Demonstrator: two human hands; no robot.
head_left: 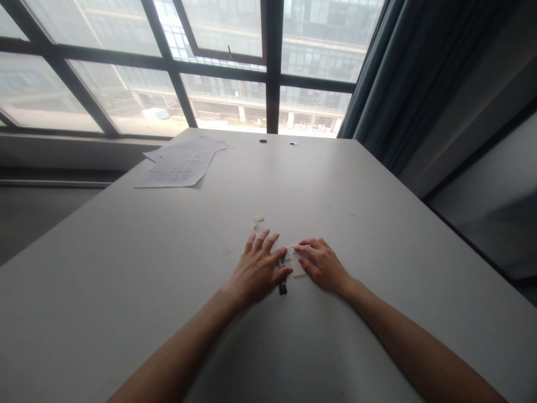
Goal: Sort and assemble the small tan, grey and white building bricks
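A small construction of white and black toy bricks lies on the table between my two hands. Its white flat part (298,269) is at the right, its white studded bricks (289,253) are at the top, and a black piece (282,288) sticks out at the bottom. My left hand (259,268) rests at its left side, fingers spread, with thumb and index finger touching the bricks. From the right, my right hand (322,263) has its fingertips against the white part. Beyond my left hand lie loose white bricks (258,219).
The white table (314,190) reaches to the window. Printed papers (180,162) lie at its far left. Two round holes, one of them a dark hole (263,141), are near the far edge. A dark blue curtain (381,84) hangs at the right.
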